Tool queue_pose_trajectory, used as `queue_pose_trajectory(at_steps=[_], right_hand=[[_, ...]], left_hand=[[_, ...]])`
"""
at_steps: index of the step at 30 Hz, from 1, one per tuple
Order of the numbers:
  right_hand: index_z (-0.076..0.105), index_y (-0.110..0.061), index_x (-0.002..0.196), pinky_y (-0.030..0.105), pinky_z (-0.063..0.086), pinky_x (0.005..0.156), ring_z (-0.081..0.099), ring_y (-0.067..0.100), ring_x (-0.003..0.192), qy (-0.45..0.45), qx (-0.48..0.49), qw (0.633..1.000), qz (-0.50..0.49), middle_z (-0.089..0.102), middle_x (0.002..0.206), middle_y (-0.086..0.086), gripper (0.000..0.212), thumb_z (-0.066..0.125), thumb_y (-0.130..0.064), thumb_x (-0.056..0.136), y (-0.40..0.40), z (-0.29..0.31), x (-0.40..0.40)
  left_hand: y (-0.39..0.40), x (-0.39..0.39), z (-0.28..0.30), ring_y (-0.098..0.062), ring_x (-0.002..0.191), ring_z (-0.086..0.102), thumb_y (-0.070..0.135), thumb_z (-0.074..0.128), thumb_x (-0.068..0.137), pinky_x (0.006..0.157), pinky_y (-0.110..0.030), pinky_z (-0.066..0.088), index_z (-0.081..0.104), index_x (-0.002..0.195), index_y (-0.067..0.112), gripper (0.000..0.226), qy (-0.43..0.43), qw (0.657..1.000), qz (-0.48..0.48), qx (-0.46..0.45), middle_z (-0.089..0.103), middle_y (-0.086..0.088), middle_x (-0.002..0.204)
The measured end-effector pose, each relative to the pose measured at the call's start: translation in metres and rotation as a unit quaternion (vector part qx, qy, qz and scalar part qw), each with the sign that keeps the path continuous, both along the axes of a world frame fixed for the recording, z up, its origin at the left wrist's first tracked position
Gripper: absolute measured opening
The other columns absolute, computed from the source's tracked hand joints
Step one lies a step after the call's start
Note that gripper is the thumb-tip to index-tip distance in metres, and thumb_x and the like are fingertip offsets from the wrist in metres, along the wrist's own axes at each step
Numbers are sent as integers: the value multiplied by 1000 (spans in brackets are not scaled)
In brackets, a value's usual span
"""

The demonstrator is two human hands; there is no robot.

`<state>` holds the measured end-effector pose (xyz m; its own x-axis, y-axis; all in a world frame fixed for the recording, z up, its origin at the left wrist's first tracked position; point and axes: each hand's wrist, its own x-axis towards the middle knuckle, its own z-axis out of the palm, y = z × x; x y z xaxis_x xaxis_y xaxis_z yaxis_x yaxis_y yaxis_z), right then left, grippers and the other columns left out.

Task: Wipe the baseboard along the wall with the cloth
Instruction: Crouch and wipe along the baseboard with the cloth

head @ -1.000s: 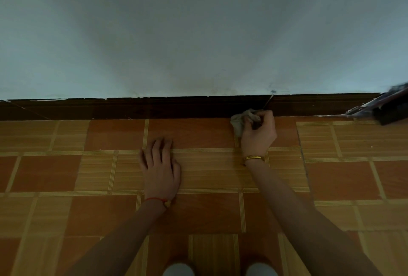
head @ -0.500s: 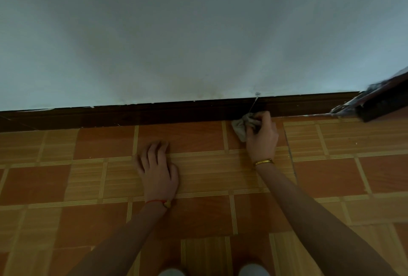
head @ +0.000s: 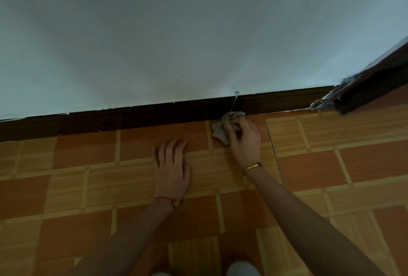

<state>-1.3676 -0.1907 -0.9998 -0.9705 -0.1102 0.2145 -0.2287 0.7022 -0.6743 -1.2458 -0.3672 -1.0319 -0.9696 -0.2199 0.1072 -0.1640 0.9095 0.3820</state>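
Nearest to us, at six o'clock, two pale rounded shapes (head: pixel 241 269) sit at the bottom edge, too cropped for us to tell what they are. From there our two bare forearms reach forward over the floor (head: pixel 331 165) of orange and tan tiles. Our left hand (head: pixel 171 166) lies flat on the tiles just left of centre, palm down, fingers straight and lightly spread toward twelve o'clock, holding nothing; a red string bracelet (head: pixel 164 198) circles its wrist. Our right hand (head: pixel 244 141) sits farther forward, toward one o'clock, with a gold bangle (head: pixel 251 167) on the wrist. Its fingers are curled around a crumpled grey cloth (head: pixel 221 128), which bunches out at the hand's ten o'clock side; the top of the cloth touches the foot of the dark brown baseboard (head: pixel 132 118). The baseboard runs along the bottom of the pale wall (head: pixel 176 32), rising toward three o'clock. A thin pale streak (head: pixel 234 102) crosses the baseboard just above the cloth. At two to three o'clock, a dark wooden frame (head: pixel 371 85) slants in where the baseboard ends.
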Motion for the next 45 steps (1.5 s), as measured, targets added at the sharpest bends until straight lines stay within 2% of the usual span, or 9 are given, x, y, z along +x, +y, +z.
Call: queue_pose_trajectory(at_steps=[6, 13, 16, 21, 25, 31, 35, 40, 45], right_hand=[[56, -10, 100, 32, 44, 75, 48, 22, 96, -43, -8, 999, -24, 57, 105, 7, 29, 71, -3, 77, -11, -5, -3], [53, -11, 108, 24, 37, 80, 49, 21, 100, -26, -39, 995, -93, 57, 107, 4, 39, 70, 1, 75, 7, -6, -14], [54, -8, 108, 23, 36, 83, 49, 23, 103, -40, -49, 988, -138, 57, 109, 9, 39, 72, 1, 74, 0, -6, -12], [57, -7, 104, 24, 37, 80, 51, 23, 98, -18, 9, 998, -63, 59, 104, 11, 34, 72, 0, 74, 15, -6, -17], [58, -6, 105, 33, 49, 83, 56, 25, 99, -15, -16, 986, -163, 60, 105, 12, 30, 72, -6, 78, 52, -4, -35], [61, -7, 96, 26, 43, 77, 56, 20, 93, -7, -92, 976, -196, 62, 97, 9, 26, 75, -23, 80, 44, -8, -36], [61, -8, 92, 27, 43, 72, 56, 22, 88, -11, -113, 966, -231, 61, 93, 8, 21, 74, -19, 80, 39, -10, -41], [59, -10, 90, 22, 35, 73, 50, 18, 89, -11, -53, 987, -153, 58, 95, 5, 19, 74, -10, 79, 28, -9, -32], [59, -10, 92, 25, 41, 74, 51, 19, 91, -7, -43, 992, -116, 59, 96, 6, 19, 73, -8, 79, 34, -10, -32]], left_hand=[[-3, 3, -5, -33, 132, 43, 22, 41, 91, 115, -62, 24, 53, 135, 12, 47, 8, 1000, 6, -1, 50, -10, 140], [-1, 3, -4, -34, 133, 44, 23, 41, 92, 117, -61, 22, 53, 135, 11, 45, -4, 1000, 5, -14, 49, -11, 141], [0, 3, -3, -34, 134, 43, 24, 39, 93, 117, -60, 21, 52, 135, 11, 46, -12, 1000, 6, -19, 47, -11, 142], [0, 4, -2, -34, 134, 43, 24, 38, 93, 117, -60, 22, 52, 136, 11, 47, -18, 999, 9, -26, 47, -11, 142], [1, 4, -2, -34, 133, 44, 23, 39, 93, 118, -59, 21, 51, 136, 11, 47, -18, 999, 10, -31, 47, -11, 142], [3, 3, -1, -35, 134, 43, 24, 38, 92, 117, -60, 22, 51, 137, 11, 49, -34, 998, 14, -41, 47, -11, 144], [3, 3, 0, -36, 134, 42, 25, 36, 91, 116, -61, 23, 50, 137, 11, 50, -38, 998, 14, -44, 46, -12, 143], [5, 3, -3, -36, 132, 42, 24, 37, 89, 116, -60, 22, 52, 135, 9, 51, -28, 998, 17, -48, 47, -14, 141], [12, -1, 4, -36, 130, 43, 24, 37, 87, 115, -61, 23, 54, 133, 12, 50, -11, 999, 51, -14, 50, -11, 139]])
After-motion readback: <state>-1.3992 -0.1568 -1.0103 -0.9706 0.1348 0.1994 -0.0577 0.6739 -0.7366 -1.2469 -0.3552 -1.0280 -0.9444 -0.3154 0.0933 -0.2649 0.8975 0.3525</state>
